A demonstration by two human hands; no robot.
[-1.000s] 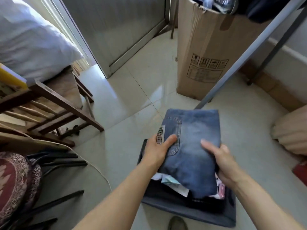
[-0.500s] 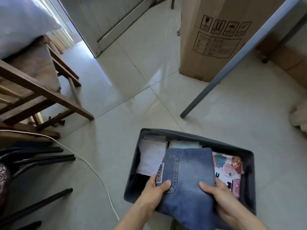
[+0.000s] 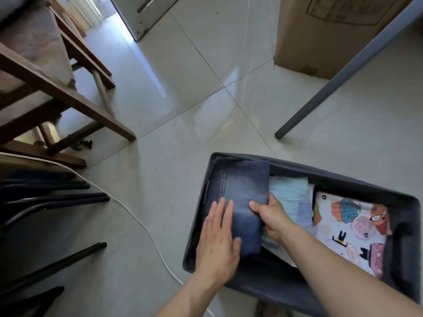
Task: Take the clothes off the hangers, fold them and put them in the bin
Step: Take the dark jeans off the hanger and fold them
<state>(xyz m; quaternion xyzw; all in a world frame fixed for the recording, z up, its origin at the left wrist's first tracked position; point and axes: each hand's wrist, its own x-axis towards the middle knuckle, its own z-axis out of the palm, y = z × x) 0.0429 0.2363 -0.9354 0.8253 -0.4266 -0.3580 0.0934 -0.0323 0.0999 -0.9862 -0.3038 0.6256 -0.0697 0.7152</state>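
The folded blue jeans [image 3: 242, 191] lie in the left end of the dark grey fabric bin [image 3: 343, 177] on the floor. My left hand [image 3: 217, 241] lies flat on the jeans' near left part, fingers straight. My right hand [image 3: 272, 216] grips the jeans' right edge, thumb on top and fingers tucked down beside them. To the right of the jeans sit a folded light blue garment [image 3: 290, 197] and a white garment with cartoon prints [image 3: 352, 227].
A wooden chair frame [image 3: 68, 97] stands at the left, black chair legs [image 3: 55, 264] below it, and a white cable [image 3: 137, 223] runs across the tiles. A cardboard box [image 3: 320, 42] and a slanted grey metal leg [image 3: 332, 88] stand beyond the bin.
The jeans went from held above the bin down into its left end. My left hand flattened on top of them, and my right hand moved to their right edge.
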